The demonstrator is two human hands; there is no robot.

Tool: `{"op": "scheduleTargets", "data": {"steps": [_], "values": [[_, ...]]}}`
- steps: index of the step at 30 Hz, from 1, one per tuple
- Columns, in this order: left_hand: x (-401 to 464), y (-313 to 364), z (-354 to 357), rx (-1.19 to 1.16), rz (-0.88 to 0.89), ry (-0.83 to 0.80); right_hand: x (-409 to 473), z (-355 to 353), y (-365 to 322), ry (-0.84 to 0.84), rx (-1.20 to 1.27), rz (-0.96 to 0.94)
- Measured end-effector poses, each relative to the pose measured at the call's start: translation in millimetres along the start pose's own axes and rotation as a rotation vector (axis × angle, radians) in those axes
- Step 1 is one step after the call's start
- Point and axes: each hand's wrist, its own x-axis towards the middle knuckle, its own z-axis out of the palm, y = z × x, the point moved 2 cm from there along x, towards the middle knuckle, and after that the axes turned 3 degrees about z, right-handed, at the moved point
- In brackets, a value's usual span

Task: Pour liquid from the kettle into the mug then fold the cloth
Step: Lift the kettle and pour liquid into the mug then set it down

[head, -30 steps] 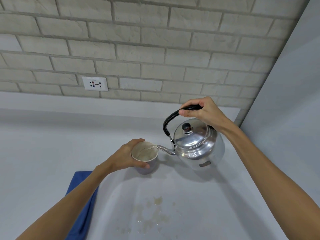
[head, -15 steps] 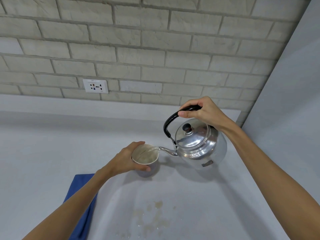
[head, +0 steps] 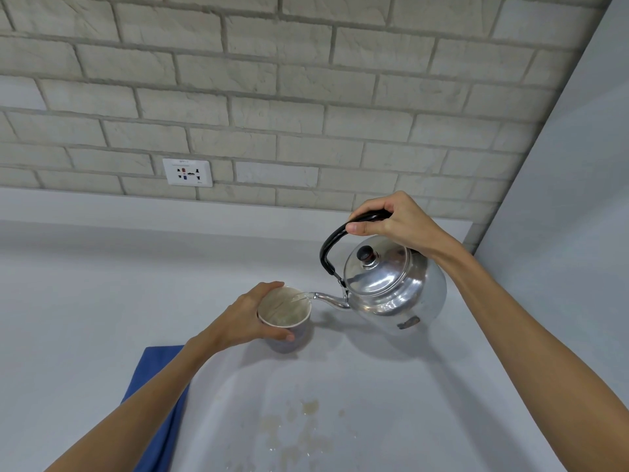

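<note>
A shiny metal kettle (head: 394, 287) with a black handle hangs tilted to the left, and my right hand (head: 391, 221) grips that handle from above. Its thin spout reaches the rim of a pale mug (head: 285, 316), and a clear stream runs into the mug. My left hand (head: 246, 316) wraps the mug's left side as it stands on the white counter (head: 85, 301). A blue cloth (head: 160, 400) lies flat at the lower left, partly hidden under my left forearm.
Yellowish wet spots (head: 303, 424) mark the counter in front of the mug. A wall socket (head: 187, 172) sits in the brick wall behind. A plain grey wall (head: 561, 216) closes off the right side, close to the kettle.
The pouring goes on with both hands holding as before. The kettle and mug sit slightly higher in view, and the liquid level in the mug has risen a little.
</note>
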Motion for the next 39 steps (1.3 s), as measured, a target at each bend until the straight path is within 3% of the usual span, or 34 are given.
{"op": "scheduleTargets", "data": {"steps": [39], "values": [[0.4,-1.8,-0.5,0.02,0.015,0.002,5.5,-3.5,-23.8,-0.046,-0.156,-0.033]]}}
